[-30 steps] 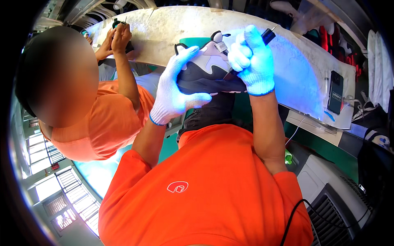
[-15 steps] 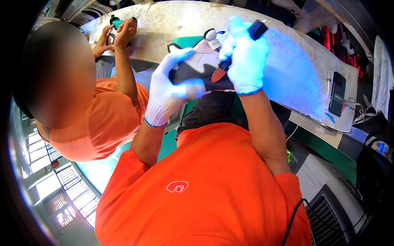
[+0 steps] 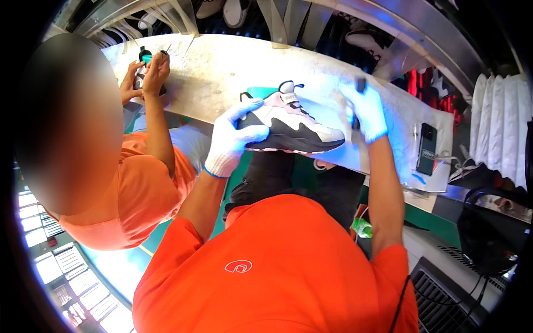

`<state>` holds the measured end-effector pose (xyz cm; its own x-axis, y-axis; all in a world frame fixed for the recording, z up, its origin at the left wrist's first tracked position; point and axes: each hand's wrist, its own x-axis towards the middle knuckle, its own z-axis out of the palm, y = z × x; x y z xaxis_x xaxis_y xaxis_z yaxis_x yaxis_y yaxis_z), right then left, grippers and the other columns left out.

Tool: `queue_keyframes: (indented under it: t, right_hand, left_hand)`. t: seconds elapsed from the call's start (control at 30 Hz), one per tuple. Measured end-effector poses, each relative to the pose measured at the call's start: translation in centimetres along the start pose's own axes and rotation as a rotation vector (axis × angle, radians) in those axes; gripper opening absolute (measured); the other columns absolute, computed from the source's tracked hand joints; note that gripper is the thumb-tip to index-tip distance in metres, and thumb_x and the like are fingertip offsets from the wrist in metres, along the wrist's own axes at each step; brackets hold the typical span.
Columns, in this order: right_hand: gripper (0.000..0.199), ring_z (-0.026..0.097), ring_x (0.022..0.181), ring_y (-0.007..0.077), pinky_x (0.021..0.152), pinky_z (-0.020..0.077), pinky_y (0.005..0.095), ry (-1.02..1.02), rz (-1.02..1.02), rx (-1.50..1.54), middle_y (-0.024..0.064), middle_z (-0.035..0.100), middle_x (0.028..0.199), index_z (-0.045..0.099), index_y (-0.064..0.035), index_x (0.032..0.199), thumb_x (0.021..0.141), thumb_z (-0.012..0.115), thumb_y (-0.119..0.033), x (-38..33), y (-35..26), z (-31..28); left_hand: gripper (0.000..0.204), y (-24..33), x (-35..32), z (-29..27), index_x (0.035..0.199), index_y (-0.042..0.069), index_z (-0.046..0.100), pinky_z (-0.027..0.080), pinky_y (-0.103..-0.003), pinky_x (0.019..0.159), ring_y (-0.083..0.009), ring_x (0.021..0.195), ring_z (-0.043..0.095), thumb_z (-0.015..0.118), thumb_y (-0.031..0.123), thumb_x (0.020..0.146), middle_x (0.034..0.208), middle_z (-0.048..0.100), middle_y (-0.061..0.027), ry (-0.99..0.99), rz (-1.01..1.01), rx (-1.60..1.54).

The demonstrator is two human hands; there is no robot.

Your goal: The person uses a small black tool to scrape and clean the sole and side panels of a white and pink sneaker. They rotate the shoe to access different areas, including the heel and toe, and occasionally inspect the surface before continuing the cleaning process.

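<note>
My left hand (image 3: 236, 136), in a white glove, grips the heel end of a sneaker (image 3: 294, 125) with a pale pink and white upper, black side panel and black laces. The shoe is upright, its toe pointing right, held over the edge of a pale worktable (image 3: 222, 72). My right hand (image 3: 363, 111), also gloved and tinted blue by the light, is closed around a dark, slim tool (image 3: 360, 84) just right of the shoe's toe, apart from the shoe. A green tray edge (image 3: 261, 91) shows behind the heel.
A co-worker in an orange shirt (image 3: 139, 194) sits on my left, both hands (image 3: 147, 75) on a small item on the table. A dark phone (image 3: 427, 149) lies at the table's right end. Shoes sit on racks behind, and a dark machine (image 3: 488, 233) stands at right.
The sneaker has been lowered and turned upright, side-on. My right hand with the tool has pulled away from the shoe to the right. The co-worker's hands stay at the table's left end.
</note>
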<state>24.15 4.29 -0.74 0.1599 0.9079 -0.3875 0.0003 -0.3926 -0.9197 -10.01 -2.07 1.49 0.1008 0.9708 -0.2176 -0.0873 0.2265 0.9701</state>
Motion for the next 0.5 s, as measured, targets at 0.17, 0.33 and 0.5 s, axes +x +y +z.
queue_keyframes:
  t: [0.17,0.33,0.5]
  right_hand:
    - [0.011,0.057,0.051,0.0144,0.044,0.0456,0.0337,0.294,-0.193,0.479,0.0005,0.056,0.068,0.067,-0.0047,0.106,0.107,0.071,-0.014,-8.1,7.3,-5.5]
    - [0.015,0.063,0.056,0.0175,0.054,0.0523,0.035,0.486,-0.261,0.447,0.007,0.067,0.071,0.07,-0.0008,0.109,0.101,0.076,-0.012,-9.7,9.0,-4.4]
    - [0.021,0.063,0.054,0.0136,0.049,0.0479,0.0311,0.385,-0.13,0.282,0.0041,0.068,0.072,0.077,-0.0002,0.107,0.098,0.083,-0.019,-8.5,6.8,-3.2]
  left_hand:
    - [0.054,-1.4,2.5,1.4,0.132,0.008,0.081,0.056,-0.041,0.111,-0.0331,0.127,0.07,0.091,0.016,0.079,0.154,0.061,-0.0203,0.033,0.341,0.729]
    - [0.065,3.3,0.5,9.9,0.136,0.012,0.071,0.053,-0.049,0.104,-0.0387,0.115,0.07,0.091,0.028,0.076,0.134,0.067,-0.0217,-0.337,0.822,1.081]
    - [0.048,2.7,3.1,15.8,0.12,0.008,0.072,0.055,-0.048,0.09,-0.0363,0.101,0.072,0.089,0.026,0.079,0.103,0.075,-0.0146,-0.621,0.633,1.143]
